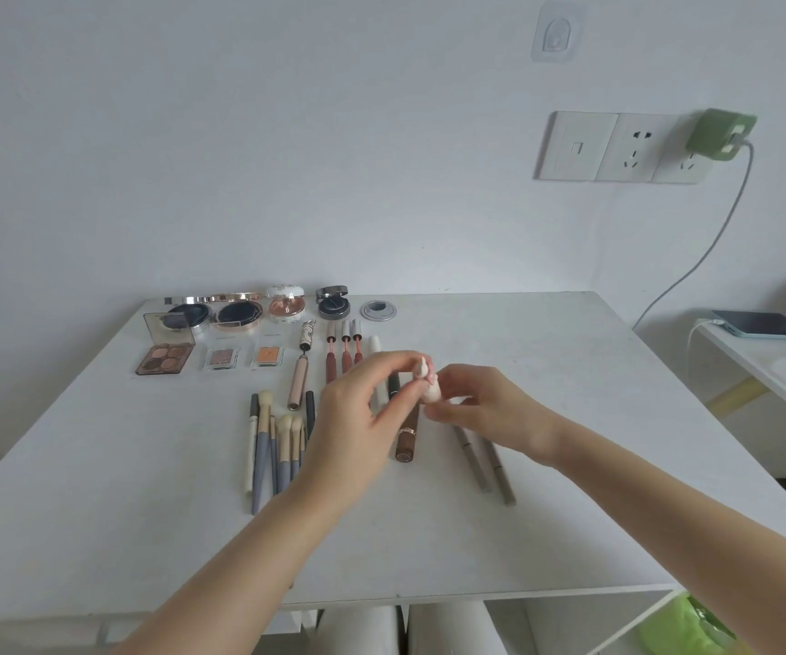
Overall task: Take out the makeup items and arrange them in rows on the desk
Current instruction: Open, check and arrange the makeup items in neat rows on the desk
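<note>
Both hands are meeting above the desk (547, 418), sharing a small cream lipstick (430, 389): the right hand (481, 403) is gripping its base while the left hand (362, 408) is pinching its top. Brushes (273, 446) are lying left of the left hand, pencils (485, 460) under the right wrist.

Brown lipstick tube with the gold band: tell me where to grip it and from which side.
Pinch the brown lipstick tube with the gold band across its near half, from above; it lies flat, and the left hand overlaps its far end.
</note>
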